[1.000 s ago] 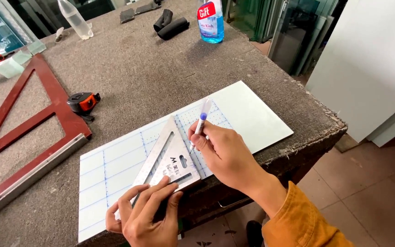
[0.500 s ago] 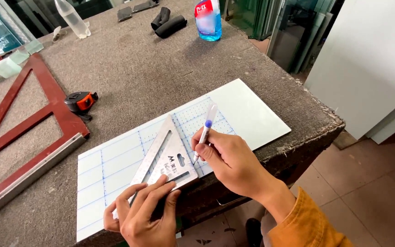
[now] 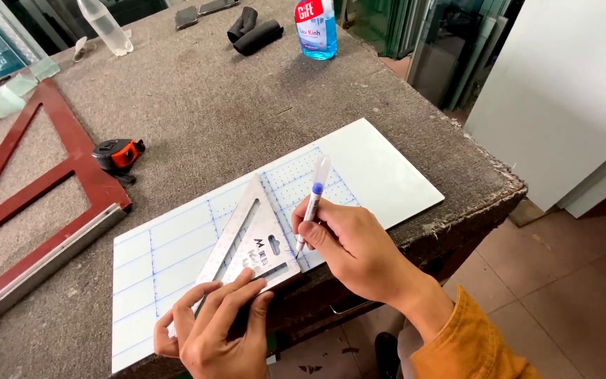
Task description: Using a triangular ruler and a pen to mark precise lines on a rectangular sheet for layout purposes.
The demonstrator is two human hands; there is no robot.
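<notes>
Right hand (image 3: 355, 245) closed around pen (image 3: 313, 203), tip down on sheet (image 3: 387, 168) just beside square (image 3: 254, 238), at its 3 o'clock edge. Left hand (image 3: 215, 330) spread flat, fingertips pressing square's 6 o'clock corner at table (image 3: 198, 105) edge. Tape measure (image 3: 117, 153) at 10 o'clock from square, red frame (image 3: 50, 182) beyond; blue bottle (image 3: 315, 28) at 1 o'clock, far edge.

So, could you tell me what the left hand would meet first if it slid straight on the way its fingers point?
The left hand presses the near corner of the metal triangular square, fingers pointing up-right. Going on, it would probably cross the square and meet the right hand holding the pen; depth is unclear.
</notes>
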